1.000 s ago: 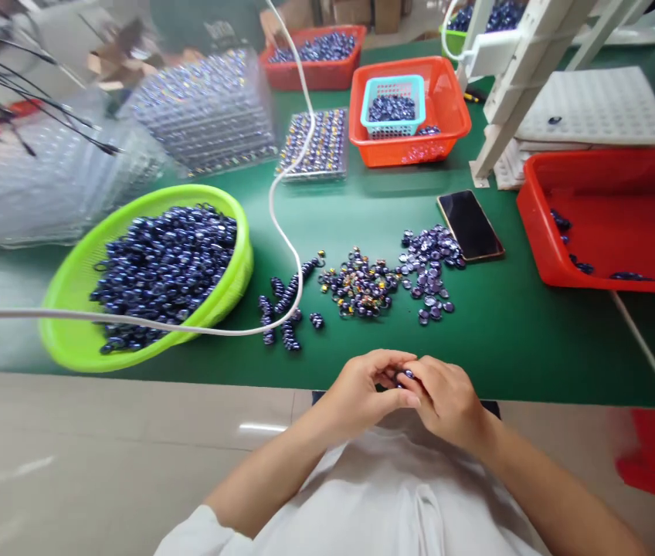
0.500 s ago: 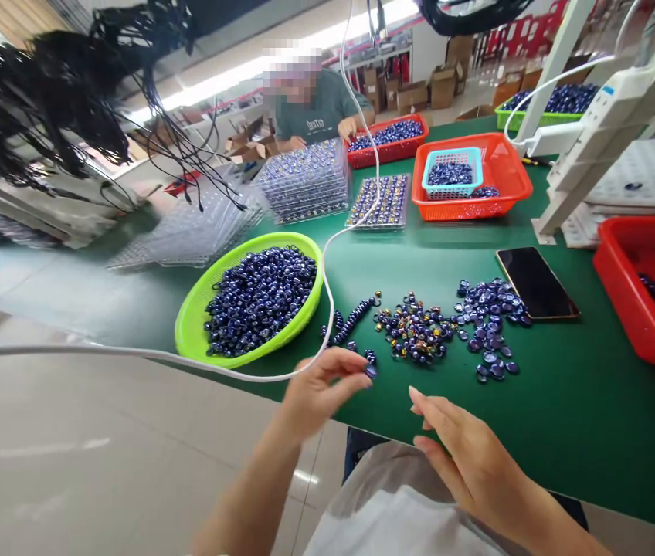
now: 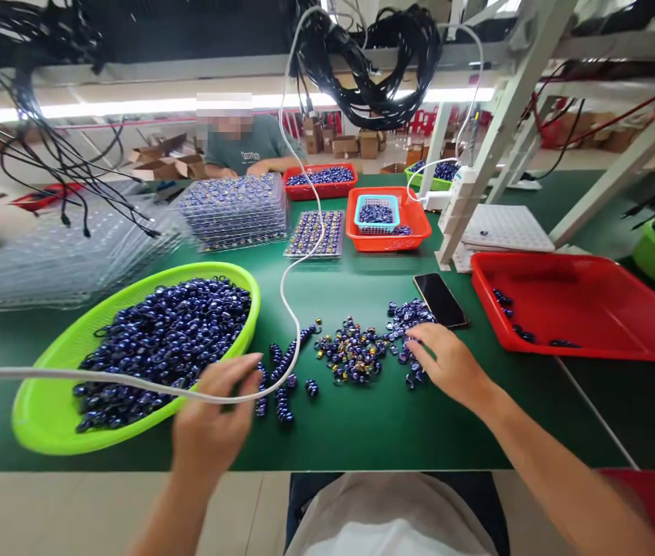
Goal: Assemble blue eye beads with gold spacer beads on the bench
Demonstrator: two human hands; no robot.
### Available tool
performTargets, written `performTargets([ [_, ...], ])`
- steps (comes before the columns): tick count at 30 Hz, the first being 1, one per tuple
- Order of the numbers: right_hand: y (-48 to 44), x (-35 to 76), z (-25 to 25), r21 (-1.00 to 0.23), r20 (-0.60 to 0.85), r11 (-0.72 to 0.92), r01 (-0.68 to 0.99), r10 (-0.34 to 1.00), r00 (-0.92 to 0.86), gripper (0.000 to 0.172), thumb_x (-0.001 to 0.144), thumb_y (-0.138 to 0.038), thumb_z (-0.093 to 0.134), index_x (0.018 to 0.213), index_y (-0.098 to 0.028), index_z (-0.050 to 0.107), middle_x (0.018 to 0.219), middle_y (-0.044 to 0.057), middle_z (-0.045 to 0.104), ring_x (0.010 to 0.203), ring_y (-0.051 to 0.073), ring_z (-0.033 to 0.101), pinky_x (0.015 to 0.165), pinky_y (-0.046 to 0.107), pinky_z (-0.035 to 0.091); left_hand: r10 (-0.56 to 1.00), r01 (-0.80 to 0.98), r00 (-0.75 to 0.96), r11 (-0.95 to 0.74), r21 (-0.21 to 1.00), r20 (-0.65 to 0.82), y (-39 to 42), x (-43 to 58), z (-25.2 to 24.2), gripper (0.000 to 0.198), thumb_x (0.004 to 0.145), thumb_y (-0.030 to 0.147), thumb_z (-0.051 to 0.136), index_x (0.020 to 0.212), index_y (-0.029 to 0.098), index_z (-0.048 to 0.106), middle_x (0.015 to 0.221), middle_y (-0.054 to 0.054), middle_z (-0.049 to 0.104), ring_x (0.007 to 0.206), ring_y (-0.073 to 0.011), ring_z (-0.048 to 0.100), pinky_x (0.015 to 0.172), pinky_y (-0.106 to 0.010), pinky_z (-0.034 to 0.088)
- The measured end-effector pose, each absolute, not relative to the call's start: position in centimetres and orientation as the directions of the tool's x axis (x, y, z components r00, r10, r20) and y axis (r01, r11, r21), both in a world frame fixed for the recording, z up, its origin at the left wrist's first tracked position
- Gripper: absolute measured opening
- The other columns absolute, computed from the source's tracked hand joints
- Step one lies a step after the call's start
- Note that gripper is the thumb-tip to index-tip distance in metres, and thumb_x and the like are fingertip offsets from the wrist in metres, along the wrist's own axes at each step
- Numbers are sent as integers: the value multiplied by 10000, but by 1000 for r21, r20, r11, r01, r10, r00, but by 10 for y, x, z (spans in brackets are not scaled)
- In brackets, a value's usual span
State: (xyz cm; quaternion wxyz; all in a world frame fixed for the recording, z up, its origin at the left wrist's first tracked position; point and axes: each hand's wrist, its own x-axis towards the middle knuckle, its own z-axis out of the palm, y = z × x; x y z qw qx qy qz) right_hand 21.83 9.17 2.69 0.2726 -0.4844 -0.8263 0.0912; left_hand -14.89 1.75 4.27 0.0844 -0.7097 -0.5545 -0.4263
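My left hand (image 3: 212, 421) hovers at the right rim of a lime-green basket (image 3: 251, 309) heaped with dark blue rings (image 3: 174, 332). Its thumb and forefinger are apart, with nothing visible between them. Right by its fingertips lie short rows of dark blue rings (image 3: 283, 405). My right hand (image 3: 455, 367) reaches over a pile of shiny blue discs (image 3: 412, 313), fingertips at the discs and thumb apart from the fingers; no held piece shows. Between the hands lies a pile of small blue and gold pieces (image 3: 354, 351).
A white cable (image 3: 286, 293) hangs across the work area and past my left hand. A phone (image 3: 440, 300) lies behind the discs. Red tray (image 3: 594, 351) right; orange basket (image 3: 391, 242) and stacked clear trays (image 3: 235, 220) behind. A co-worker (image 3: 246, 147) sits opposite.
The view has levelled and turned right. My left hand has moved left from the small piece it pinched to the rows beside the basket. My right hand has reached forward to the discs.
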Motion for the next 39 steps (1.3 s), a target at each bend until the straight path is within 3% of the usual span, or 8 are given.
performTargets([
  [5,169,204,12,-328,228,429,841,900,-371,332,977,-361,533,1241,-211,668,1336,107,647,1268,261,564,1091,424,429,791,674,235,-551,492,564,15,-61,7,353,906,191,627,1253,246,600,1176,-92,706,1102,-248,675,947,-421,594],
  [10,201,187,-8,-264,157,377,888,925,-346,362,955,-413,553,1249,-248,685,1402,112,608,1329,354,513,1090,564,392,785,644,245,-570,509,569,17,-33,-1,406,904,183,618,1295,276,565,1251,-101,677,1185,-262,637,993,-463,579],
  [16,173,198,-19,-259,139,410,875,912,-387,345,971,-343,519,1254,-235,685,1407,94,608,1349,333,507,1107,523,406,795,756,149,-475,451,588,12,-73,-6,333,895,205,644,1226,243,631,1238,-102,689,1236,-291,603,1005,-505,556],
  [21,128,219,-25,-266,153,503,822,864,-480,348,981,-271,500,1288,-219,654,1414,82,604,1375,286,491,1133,502,402,834,836,113,-373,403,539,5,-91,-26,241,892,239,646,1129,235,691,1272,-108,683,1299,-329,553,1054,-554,501],
  [27,89,246,-19,-258,233,636,727,771,-592,332,975,-244,519,1280,-255,649,1370,83,639,1328,283,550,1089,573,439,819,913,29,-255,319,574,5,-98,-32,302,883,301,662,1174,225,673,1354,-142,622,1365,-371,479,1145,-643,337],
  [30,72,253,-8,-276,233,621,733,783,-576,323,974,-251,526,1272,-260,649,1378,81,632,1347,288,532,1099,604,413,837,930,2,-202,306,547,8,-104,-34,318,870,338,677,1162,213,690,1374,-161,600,1377,-400,450,1138,-661,322],
  [34,46,246,-1,-346,339,602,720,796,-502,296,977,-229,526,1246,-248,648,1341,77,656,1326,267,551,1117,584,412,870,944,-19,-146,296,492,7,-105,-41,331,831,369,717,1125,217,723,1417,-175,556,1385,-460,408,1113,-706,305],
  [39,22,223,-9,-465,456,601,650,792,-406,259,963,-202,550,1191,-245,665,1240,69,705,1230,246,626,1079,528,484,872,878,-10,-226,422,489,0,-96,-39,353,877,330,669,1212,219,657,1438,-161,528,1389,-367,445,1132,-580,393],
])
